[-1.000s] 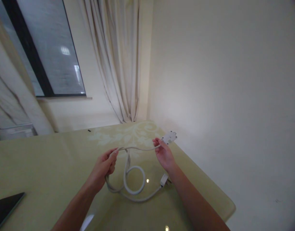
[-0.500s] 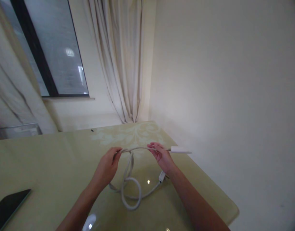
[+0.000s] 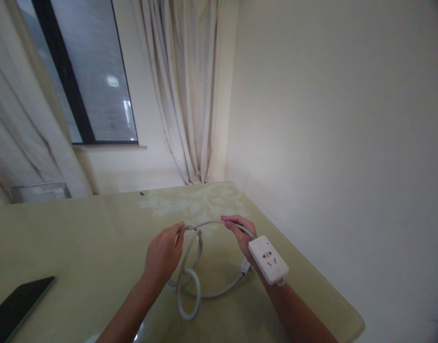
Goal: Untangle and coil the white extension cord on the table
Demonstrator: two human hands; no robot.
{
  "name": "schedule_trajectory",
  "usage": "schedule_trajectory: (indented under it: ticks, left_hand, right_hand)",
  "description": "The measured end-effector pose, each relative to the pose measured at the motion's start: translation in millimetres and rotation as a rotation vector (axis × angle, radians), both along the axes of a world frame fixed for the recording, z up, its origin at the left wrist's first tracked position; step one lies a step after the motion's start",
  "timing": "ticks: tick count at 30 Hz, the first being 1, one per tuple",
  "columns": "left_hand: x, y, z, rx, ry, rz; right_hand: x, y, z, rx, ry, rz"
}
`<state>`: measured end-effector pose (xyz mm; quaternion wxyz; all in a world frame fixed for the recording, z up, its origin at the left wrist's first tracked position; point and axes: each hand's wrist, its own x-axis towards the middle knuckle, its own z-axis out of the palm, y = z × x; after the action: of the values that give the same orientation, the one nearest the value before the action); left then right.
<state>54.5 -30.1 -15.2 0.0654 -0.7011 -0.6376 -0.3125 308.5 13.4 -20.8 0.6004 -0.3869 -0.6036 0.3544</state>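
Note:
A white extension cord [image 3: 208, 223] stretches in a shallow arc between my two hands above the table. My left hand [image 3: 165, 252] pinches the cord at the left, where several strands meet. My right hand [image 3: 240, 231] grips it between thumb and fingers nearer the socket end. From there the white socket box [image 3: 269, 259] hangs over my right wrist, its outlet face turned up. Loops of the cord [image 3: 188, 317] dangle between the hands down toward the tabletop. The white plug [image 3: 245, 267] shows beside my right forearm, its prongs partly hidden.
The pale green table [image 3: 97, 243] has a floral pattern at its far corner. A dark flat device [image 3: 21, 305] lies at the left front. A small black object [image 3: 142, 194] is near the back edge. The wall [image 3: 333, 143] borders the right side; curtains [image 3: 183, 95] hang behind.
The socket box has swung from sticking out sideways, edge-on, to lying over my right wrist with its outlet face showing. Both hands keep hold of the cord; the loop below has turned.

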Motion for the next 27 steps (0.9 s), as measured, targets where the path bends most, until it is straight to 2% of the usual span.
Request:
schedule_trajectory:
  ticks: [5, 10, 14, 17, 21, 24, 27]
  left_hand:
    - [-2, 0, -2.5, 0.055, 0.049, 0.017]
    - [-3, 2, -3.1, 0.156, 0.053, -0.037]
    - [1, -1, 2.2, 0.251, 0.075, -0.098]
    - [5, -6, 9.7, 0.271, 0.114, -0.090]
    - [12, -15, 16.2, 0.236, 0.232, -0.080]
    - [19, -18, 14.2, 0.146, 0.337, -0.105]
    - [27, -18, 7.9, 0.034, 0.280, -0.124]
  right_hand:
    - [0, -2, 0.7, 0.018, -0.056, 0.000]
    - [-3, -3, -2.7, -0.002, -0.032, 0.014]
    - [-10, -5, -5.5, -0.044, 0.011, 0.048]
    - [-16, -9, -7.1, -0.073, 0.056, 0.098]
    - [-24, -15, -11.8, -0.077, 0.067, 0.109]
    - [-30, -17, -16.8, -0.106, 0.077, 0.148]
    - [-37, -20, -18.5, -0.118, 0.094, 0.197]
